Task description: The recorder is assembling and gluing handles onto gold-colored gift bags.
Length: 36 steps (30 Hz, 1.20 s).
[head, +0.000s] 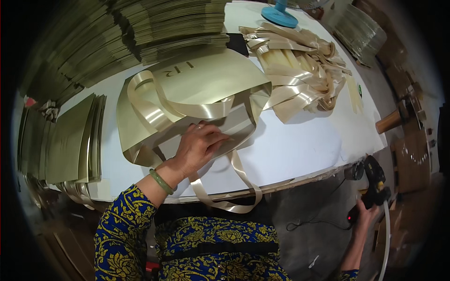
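A pale gold paper bag (211,77) lies on the table with its mouth facing me. One satin ribbon handle (207,110) curls over its upper panel. The other ribbon handle (242,209) hangs from the near side, past the table edge. My left hand (200,144) is at the bag's mouth, thumb and forefinger close together; whether anything thin is pinched between them is unclear. A green bangle (161,182) circles that wrist. Off the table's right front edge, my right hand (366,212) grips a black glue gun (373,179) with a red light and a pale glue stick trailing from its back.
Tall stacks of flat gold bags (182,21) stand at the back left. More bags with ribbons (72,140) sit at the left. A ribbon pile (306,77) lies at the right, beside a dark flat object (237,44) and a blue fan base (279,17). A cord (316,222) hangs below the gun.
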Each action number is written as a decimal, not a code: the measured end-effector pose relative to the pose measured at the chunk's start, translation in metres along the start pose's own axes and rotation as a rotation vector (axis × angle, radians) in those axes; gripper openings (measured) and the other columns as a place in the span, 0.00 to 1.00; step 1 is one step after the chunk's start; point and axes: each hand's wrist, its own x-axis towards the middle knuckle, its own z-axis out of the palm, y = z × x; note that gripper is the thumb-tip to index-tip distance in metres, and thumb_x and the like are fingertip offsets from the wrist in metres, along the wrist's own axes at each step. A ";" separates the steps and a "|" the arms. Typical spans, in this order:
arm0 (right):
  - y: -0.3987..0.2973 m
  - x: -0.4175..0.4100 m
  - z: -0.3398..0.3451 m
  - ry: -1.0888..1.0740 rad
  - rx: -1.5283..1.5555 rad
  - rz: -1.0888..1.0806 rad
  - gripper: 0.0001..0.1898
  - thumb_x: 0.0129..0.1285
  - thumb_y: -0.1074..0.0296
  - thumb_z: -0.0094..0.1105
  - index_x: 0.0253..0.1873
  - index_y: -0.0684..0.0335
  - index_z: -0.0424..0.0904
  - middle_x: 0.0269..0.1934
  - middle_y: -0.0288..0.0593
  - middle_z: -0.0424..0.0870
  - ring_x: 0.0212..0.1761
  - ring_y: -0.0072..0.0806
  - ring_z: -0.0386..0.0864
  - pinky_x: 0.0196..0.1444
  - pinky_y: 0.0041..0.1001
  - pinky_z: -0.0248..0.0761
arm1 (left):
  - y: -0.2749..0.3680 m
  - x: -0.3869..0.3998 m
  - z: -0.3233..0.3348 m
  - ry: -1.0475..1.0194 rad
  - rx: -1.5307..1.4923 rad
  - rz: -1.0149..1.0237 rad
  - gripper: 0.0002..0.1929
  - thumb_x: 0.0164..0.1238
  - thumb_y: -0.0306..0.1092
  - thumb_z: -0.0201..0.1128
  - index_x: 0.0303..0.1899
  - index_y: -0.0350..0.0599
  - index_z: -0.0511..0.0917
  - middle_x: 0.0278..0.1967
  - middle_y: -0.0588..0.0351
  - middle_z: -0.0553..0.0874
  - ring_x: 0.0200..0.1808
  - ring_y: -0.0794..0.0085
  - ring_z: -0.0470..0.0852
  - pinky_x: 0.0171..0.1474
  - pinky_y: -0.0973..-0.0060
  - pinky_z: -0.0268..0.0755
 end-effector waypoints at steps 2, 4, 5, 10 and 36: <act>-0.042 -0.031 0.017 -0.193 0.188 0.030 0.29 0.43 0.74 0.64 0.56 0.71 0.74 0.48 0.51 0.83 0.48 0.34 0.81 0.50 0.30 0.74 | -0.002 -0.001 0.002 0.014 -0.042 -0.013 0.11 0.59 0.25 0.67 0.42 0.52 0.88 0.39 0.61 0.86 0.42 0.64 0.82 0.48 0.67 0.71; -0.072 -0.053 0.045 -0.489 0.449 0.134 0.32 0.38 0.76 0.60 0.56 0.71 0.73 0.49 0.53 0.83 0.48 0.36 0.82 0.44 0.29 0.77 | -0.004 -0.002 0.006 0.031 -0.083 -0.027 0.10 0.59 0.25 0.67 0.41 0.51 0.88 0.39 0.60 0.87 0.42 0.64 0.83 0.48 0.67 0.71; -0.083 -0.062 0.058 -0.595 0.520 0.202 0.32 0.36 0.76 0.58 0.55 0.71 0.72 0.49 0.55 0.83 0.47 0.37 0.82 0.40 0.28 0.78 | -0.005 -0.002 0.007 0.026 -0.103 -0.050 0.09 0.59 0.25 0.67 0.41 0.50 0.87 0.39 0.60 0.87 0.42 0.64 0.84 0.48 0.67 0.72; -0.121 -0.105 0.114 -1.055 0.660 0.283 0.33 0.38 0.82 0.58 0.59 0.73 0.71 0.51 0.58 0.82 0.53 0.42 0.83 0.38 0.31 0.81 | -0.009 -0.005 0.008 0.024 -0.175 -0.111 0.07 0.61 0.27 0.67 0.40 0.47 0.86 0.39 0.58 0.88 0.42 0.63 0.84 0.48 0.67 0.72; -0.144 -0.121 0.169 -1.199 0.242 0.076 0.21 0.44 0.85 0.60 0.47 0.67 0.75 0.37 0.38 0.81 0.40 0.24 0.79 0.43 0.24 0.73 | -0.012 -0.006 0.008 -0.062 -0.133 -0.067 0.05 0.62 0.33 0.66 0.37 0.47 0.85 0.37 0.58 0.84 0.47 0.62 0.80 0.53 0.65 0.73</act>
